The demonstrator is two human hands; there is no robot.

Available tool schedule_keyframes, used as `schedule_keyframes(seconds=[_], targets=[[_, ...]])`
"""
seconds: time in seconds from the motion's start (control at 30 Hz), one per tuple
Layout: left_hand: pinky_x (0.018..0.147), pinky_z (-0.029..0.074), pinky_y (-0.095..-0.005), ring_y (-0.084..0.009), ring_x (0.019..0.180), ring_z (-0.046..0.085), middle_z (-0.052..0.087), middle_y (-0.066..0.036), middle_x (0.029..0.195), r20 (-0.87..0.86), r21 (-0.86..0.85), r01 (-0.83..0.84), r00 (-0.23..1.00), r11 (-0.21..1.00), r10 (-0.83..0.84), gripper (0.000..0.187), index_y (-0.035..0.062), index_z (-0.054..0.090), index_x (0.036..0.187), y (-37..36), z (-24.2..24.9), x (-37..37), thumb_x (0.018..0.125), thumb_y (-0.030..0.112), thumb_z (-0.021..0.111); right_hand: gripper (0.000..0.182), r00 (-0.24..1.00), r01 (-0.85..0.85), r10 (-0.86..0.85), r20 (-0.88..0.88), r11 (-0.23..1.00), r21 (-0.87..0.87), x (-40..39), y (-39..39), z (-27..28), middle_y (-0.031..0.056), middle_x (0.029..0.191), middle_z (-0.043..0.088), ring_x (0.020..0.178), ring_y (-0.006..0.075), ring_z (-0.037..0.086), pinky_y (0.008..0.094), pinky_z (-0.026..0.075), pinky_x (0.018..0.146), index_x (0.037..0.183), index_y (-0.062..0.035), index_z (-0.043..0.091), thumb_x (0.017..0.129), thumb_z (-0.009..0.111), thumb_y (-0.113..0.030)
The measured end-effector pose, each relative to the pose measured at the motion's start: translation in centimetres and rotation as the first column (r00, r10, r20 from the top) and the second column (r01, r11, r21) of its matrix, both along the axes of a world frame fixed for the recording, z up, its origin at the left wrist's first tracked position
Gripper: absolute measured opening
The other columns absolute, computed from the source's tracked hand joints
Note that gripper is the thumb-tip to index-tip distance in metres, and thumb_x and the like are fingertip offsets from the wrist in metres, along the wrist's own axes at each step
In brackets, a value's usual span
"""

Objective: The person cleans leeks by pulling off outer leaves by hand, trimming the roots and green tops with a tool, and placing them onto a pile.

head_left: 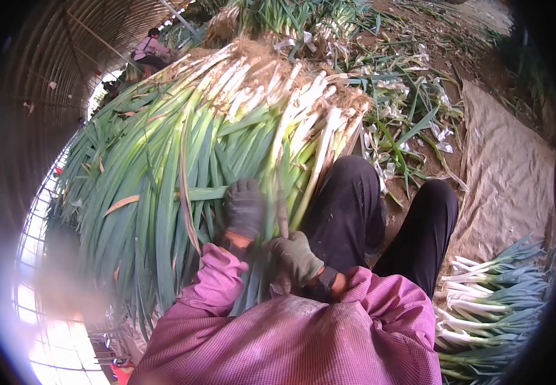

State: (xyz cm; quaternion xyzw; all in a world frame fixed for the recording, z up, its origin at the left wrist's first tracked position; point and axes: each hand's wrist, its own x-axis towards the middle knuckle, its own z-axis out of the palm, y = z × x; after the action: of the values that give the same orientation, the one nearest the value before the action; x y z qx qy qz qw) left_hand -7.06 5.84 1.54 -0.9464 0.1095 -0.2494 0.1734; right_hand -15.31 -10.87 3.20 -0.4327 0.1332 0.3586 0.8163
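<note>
- Left hand (246, 208): fingers bent over green-onion leaves (140, 237); can't tell if clamped.
- Right hand (297, 256), just beside: bent, hold unclear.
- Light pressure under left hand likely spares leaves.

A large pile of leeks (169, 154) spreads before the wearer. The gloved left hand (244, 208) rests against its leaves; the gloved right hand (297, 258) is beside it. Trimmed leeks (483, 314) lie near a cloth sheet (503, 173).
</note>
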Motion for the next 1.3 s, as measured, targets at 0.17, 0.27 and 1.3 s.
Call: schedule_keyframes(seconds=[0.17,0.27,1.3], targets=[[0.073,0.047,-0.0427,-0.0307,0.086,0.059,0.059,-0.013,0.092,-0.015,-0.002,-0.083,0.996,0.997,0.083,0.025,0.0082,0.059,0.097,0.0,-2.5,-1.7,0.082,0.029,0.059,0.019,0.997,-0.026,0.027,0.07,1.0,-0.015,-0.8,-0.1,-0.3,0.0065,0.075,0.058,0.062,0.0175,0.054,0.0337,0.043,0.057,0.091,0.0044,0.061,0.079,0.069,-0.008],[0.078,0.048,-0.0437,-0.0341,0.09,0.06,0.061,-0.015,0.098,-0.19,-0.211,-0.184,0.971,0.96,0.145,0.034,0.006,0.059,0.1,-0.1,-2.6,-1.3,0.083,0.035,0.064,0.018,0.997,-0.068,0.071,0.044,0.996,-0.059,-0.6,-0.1,0.1,0.0061,0.076,0.057,0.063,0.0175,0.054,0.0337,0.043,0.058,0.091,0.0036,0.06,0.079,0.069,-0.007],[0.078,0.048,-0.0505,-0.0446,0.086,0.059,0.061,-0.026,0.095,-0.268,-0.317,0.025,0.957,0.948,-0.115,0.042,-0.0029,0.057,0.113,2.8,-4.1,-9.8,0.078,0.019,0.065,0.021,0.973,0.18,-0.181,0.141,0.983,0.023,7.0,2.0,-3.5,0.0088,0.072,0.062,0.061,0.0177,0.059,0.0314,0.047,0.054,0.089,0.0052,0.063,0.079,0.067,-0.012]])
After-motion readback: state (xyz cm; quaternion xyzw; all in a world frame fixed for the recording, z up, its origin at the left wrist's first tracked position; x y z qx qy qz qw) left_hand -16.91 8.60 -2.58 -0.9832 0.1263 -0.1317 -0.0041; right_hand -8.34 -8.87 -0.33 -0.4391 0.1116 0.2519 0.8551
